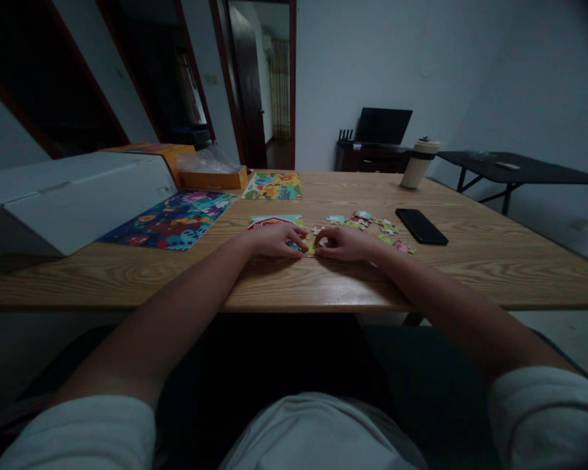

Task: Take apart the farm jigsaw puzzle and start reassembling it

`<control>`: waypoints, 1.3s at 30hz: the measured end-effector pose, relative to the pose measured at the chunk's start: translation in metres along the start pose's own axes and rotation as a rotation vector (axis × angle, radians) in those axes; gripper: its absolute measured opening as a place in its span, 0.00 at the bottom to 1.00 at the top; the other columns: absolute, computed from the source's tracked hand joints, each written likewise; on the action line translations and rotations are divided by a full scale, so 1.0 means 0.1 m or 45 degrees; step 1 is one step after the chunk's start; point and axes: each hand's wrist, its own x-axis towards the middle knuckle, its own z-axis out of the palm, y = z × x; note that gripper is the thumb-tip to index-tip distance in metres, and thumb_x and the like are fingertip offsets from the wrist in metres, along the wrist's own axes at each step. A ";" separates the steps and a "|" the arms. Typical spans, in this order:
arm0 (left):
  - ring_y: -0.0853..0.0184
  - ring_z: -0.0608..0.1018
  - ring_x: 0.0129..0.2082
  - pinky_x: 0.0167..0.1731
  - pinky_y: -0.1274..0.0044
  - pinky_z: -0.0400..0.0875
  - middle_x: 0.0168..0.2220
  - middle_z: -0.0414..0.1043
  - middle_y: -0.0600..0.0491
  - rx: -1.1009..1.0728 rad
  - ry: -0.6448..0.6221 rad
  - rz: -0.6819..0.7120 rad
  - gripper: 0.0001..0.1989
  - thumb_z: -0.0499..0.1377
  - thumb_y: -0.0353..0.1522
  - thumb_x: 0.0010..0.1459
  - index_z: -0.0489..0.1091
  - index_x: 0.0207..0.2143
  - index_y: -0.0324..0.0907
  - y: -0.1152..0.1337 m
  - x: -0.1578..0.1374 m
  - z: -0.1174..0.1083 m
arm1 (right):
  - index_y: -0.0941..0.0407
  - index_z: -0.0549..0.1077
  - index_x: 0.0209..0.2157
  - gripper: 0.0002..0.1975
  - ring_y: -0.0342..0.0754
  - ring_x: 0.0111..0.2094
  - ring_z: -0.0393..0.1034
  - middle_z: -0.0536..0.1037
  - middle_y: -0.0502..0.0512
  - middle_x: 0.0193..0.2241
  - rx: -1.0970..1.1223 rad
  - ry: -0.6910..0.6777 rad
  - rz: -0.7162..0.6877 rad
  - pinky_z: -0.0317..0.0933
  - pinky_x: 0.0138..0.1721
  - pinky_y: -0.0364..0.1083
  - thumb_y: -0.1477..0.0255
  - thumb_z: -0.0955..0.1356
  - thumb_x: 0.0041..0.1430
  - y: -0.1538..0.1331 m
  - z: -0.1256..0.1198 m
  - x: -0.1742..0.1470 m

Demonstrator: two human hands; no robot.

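Observation:
A partly joined jigsaw puzzle [276,219] with a red and white patch along its upper part lies near the table's front edge. My left hand [277,240] rests over its lower part, fingers stretched apart and touching the puzzle, which it partly hides. Close by on the right, my right hand [347,243] is curled, its thumb and fingertips on a small yellow-green puzzle piece [310,246] at the puzzle's right side. The exact grip is small and dim. Loose puzzle pieces [364,220] are scattered beyond and beside my right hand.
A black phone [421,226] lies right of the pieces, with a cream tumbler [419,164] behind it. On the left are a large white box [85,196], a dark blue picture sheet [176,219] and an orange box [213,178] with clear plastic. Another colourful picture sheet [273,186] lies farther back.

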 end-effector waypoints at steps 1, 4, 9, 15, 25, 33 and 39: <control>0.62 0.68 0.59 0.57 0.73 0.58 0.62 0.65 0.53 0.004 0.003 0.004 0.15 0.60 0.40 0.60 0.77 0.47 0.48 0.00 0.00 0.00 | 0.56 0.76 0.45 0.16 0.44 0.25 0.65 0.77 0.54 0.29 0.007 0.002 -0.015 0.53 0.28 0.43 0.62 0.66 0.60 -0.01 0.00 0.00; 0.62 0.68 0.58 0.57 0.73 0.58 0.61 0.66 0.54 0.008 0.003 0.011 0.14 0.60 0.41 0.60 0.78 0.47 0.50 -0.01 0.00 0.01 | 0.56 0.76 0.46 0.17 0.43 0.24 0.64 0.76 0.53 0.27 0.006 0.002 -0.049 0.52 0.27 0.43 0.63 0.67 0.59 -0.03 0.01 0.00; 0.61 0.70 0.56 0.55 0.73 0.60 0.59 0.68 0.54 -0.019 0.001 -0.007 0.16 0.60 0.41 0.59 0.77 0.48 0.50 -0.03 0.01 0.01 | 0.56 0.77 0.46 0.18 0.43 0.25 0.65 0.77 0.54 0.28 0.001 0.019 0.000 0.54 0.28 0.43 0.60 0.67 0.59 0.04 0.00 0.02; 0.60 0.75 0.49 0.48 0.73 0.66 0.53 0.73 0.47 0.017 0.218 -0.238 0.28 0.54 0.47 0.61 0.67 0.58 0.42 -0.11 0.05 0.10 | 0.59 0.76 0.44 0.21 0.44 0.25 0.63 0.75 0.54 0.27 0.102 0.531 0.303 0.53 0.26 0.43 0.58 0.64 0.60 0.47 -0.29 -0.07; 0.55 0.68 0.58 0.57 0.69 0.59 0.60 0.66 0.47 0.185 0.063 -0.415 0.36 0.52 0.58 0.55 0.66 0.58 0.46 -0.10 0.07 0.12 | 0.59 0.77 0.43 0.19 0.45 0.26 0.66 0.76 0.55 0.27 0.052 0.560 0.430 0.57 0.26 0.43 0.61 0.66 0.57 0.76 -0.38 -0.17; 0.57 0.72 0.51 0.50 0.71 0.64 0.54 0.71 0.48 0.177 0.034 -0.393 0.31 0.53 0.56 0.55 0.69 0.52 0.46 -0.08 0.04 0.03 | 0.53 0.75 0.52 0.22 0.50 0.31 0.73 0.80 0.60 0.41 -0.208 0.225 0.259 0.64 0.36 0.47 0.60 0.68 0.58 0.43 -0.07 0.01; 0.57 0.74 0.47 0.46 0.71 0.66 0.50 0.74 0.46 0.160 0.043 -0.391 0.31 0.53 0.57 0.53 0.71 0.47 0.45 -0.15 0.04 0.04 | 0.51 0.73 0.53 0.22 0.43 0.18 0.65 0.78 0.55 0.26 -0.098 0.144 0.377 0.60 0.24 0.44 0.58 0.67 0.60 0.37 -0.06 0.01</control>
